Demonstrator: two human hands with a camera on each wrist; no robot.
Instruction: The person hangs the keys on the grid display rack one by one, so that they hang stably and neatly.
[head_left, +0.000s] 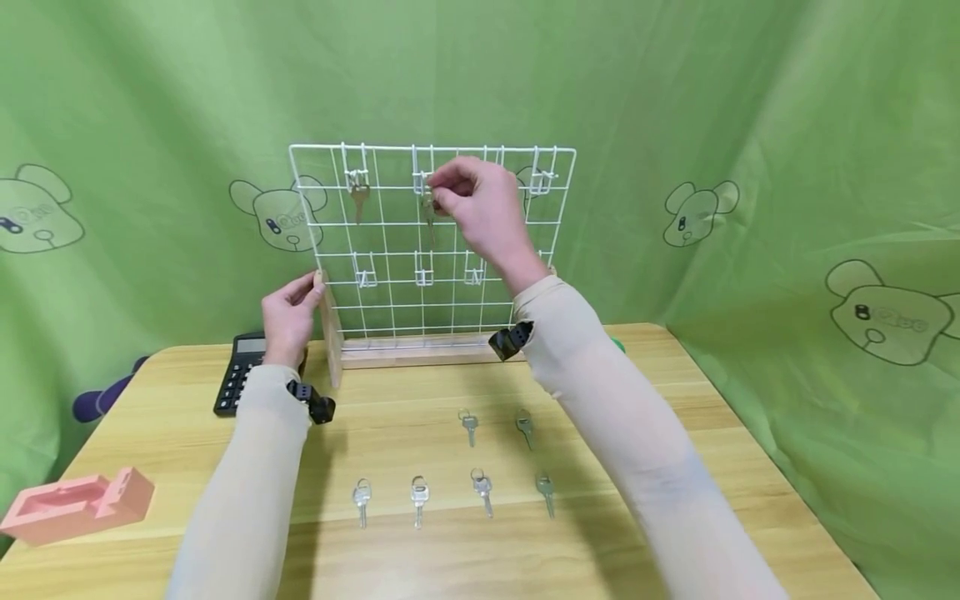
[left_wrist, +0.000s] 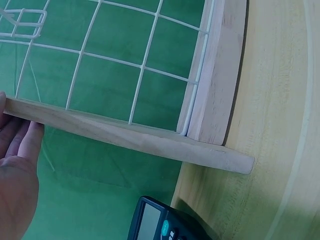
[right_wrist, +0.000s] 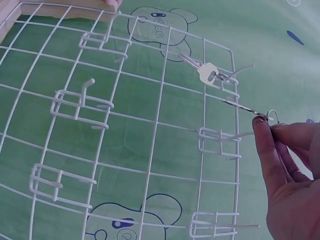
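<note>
A white wire grid rack (head_left: 400,223) stands on a wooden base, with white hooks on two levels. My right hand (head_left: 487,204) pinches a key (right_wrist: 245,108) at its ring end, between thumb and fingertips. The key's blade hangs in front of the grid, close to the second upper hook (right_wrist: 220,142). Another key (head_left: 359,200) hangs on the upper left hook, also seen in the right wrist view. At the rack's left side, my left hand (head_left: 289,318) holds the top of the wooden side post (left_wrist: 125,135) between thumb and fingers.
Several loose keys (head_left: 419,493) lie in two rows on the wooden table (head_left: 660,500). Behind my left hand is a black calculator (head_left: 238,367). A pink holder (head_left: 78,507) sits at the table's left edge. Green cloth (head_left: 480,75) surrounds the table.
</note>
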